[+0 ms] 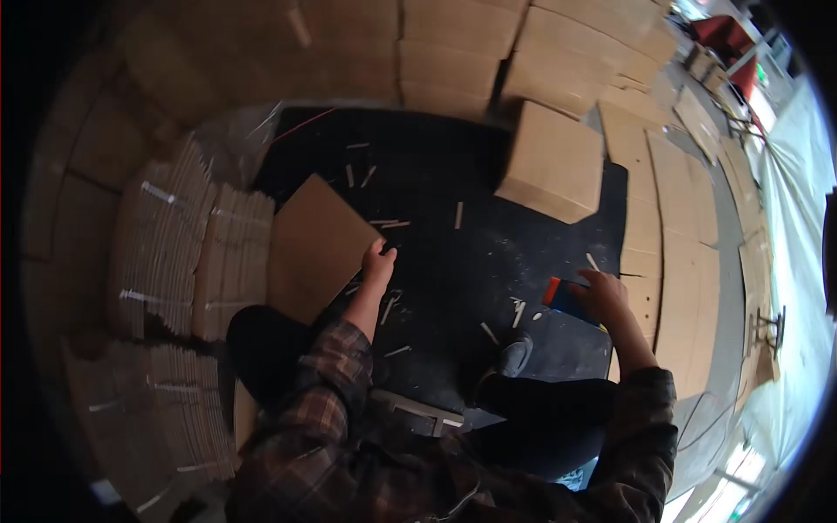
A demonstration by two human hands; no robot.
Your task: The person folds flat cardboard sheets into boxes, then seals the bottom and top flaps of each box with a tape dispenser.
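Observation:
My left hand is closed on the right corner of a brown cardboard panel, which stands tilted at my left knee. Whether the panel is flat or one side of a carton cannot be told. On the right, my right hand is curled around a blue object with an orange-red end. My fingers cover much of it, and its kind does not show clearly. Several pale strips lie scattered on the black mat between my hands.
A closed cardboard box sits on the mat's far right. Strapped stacks of flattened cartons stand close on my left. Cardboard sheets cover the floor at right, and cardboard stacks line the back. My shoe rests on the mat.

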